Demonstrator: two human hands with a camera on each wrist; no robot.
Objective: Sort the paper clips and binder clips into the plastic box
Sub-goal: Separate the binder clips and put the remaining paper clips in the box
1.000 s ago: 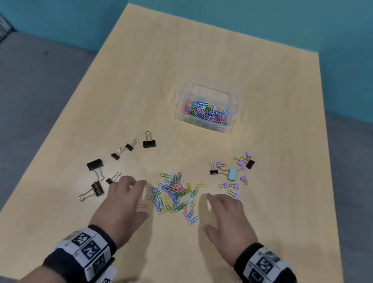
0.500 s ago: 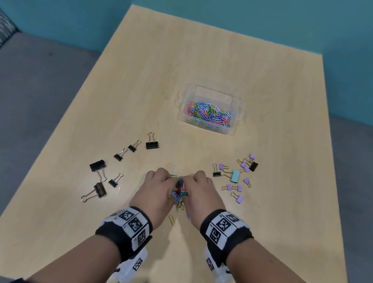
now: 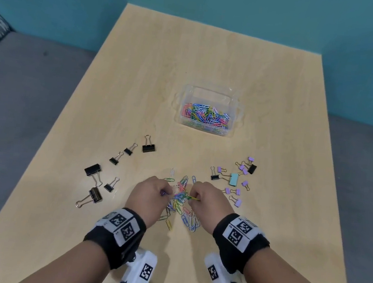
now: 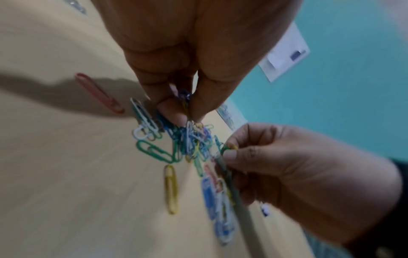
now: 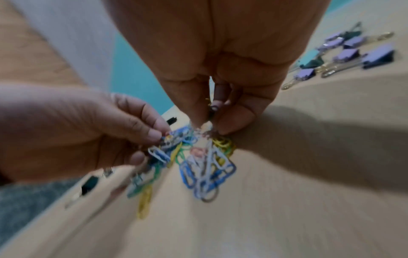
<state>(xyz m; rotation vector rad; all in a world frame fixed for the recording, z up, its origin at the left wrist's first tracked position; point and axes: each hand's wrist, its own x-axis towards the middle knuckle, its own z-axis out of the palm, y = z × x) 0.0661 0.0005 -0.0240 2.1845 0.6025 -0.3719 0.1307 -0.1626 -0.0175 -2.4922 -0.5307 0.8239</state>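
Head view: both hands pinch clips from the pile

Left hand [image 3: 150, 197] and right hand [image 3: 204, 202] each have the grip pressed on a few paper clips [image 3: 181, 196], fingertips facing over the pile on the table [image 3: 140, 91]. The plastic box [image 3: 234, 105] lies straight ahead, slightly nearer the right hand. Binder clips [image 3: 234, 179] lie beside.

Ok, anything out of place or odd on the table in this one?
One thing: a black binder clip and another lie among the purple binder clips on the right, though the other black ones are grouped left. Otherwise nothing stands out; both hands pinch paper clips.
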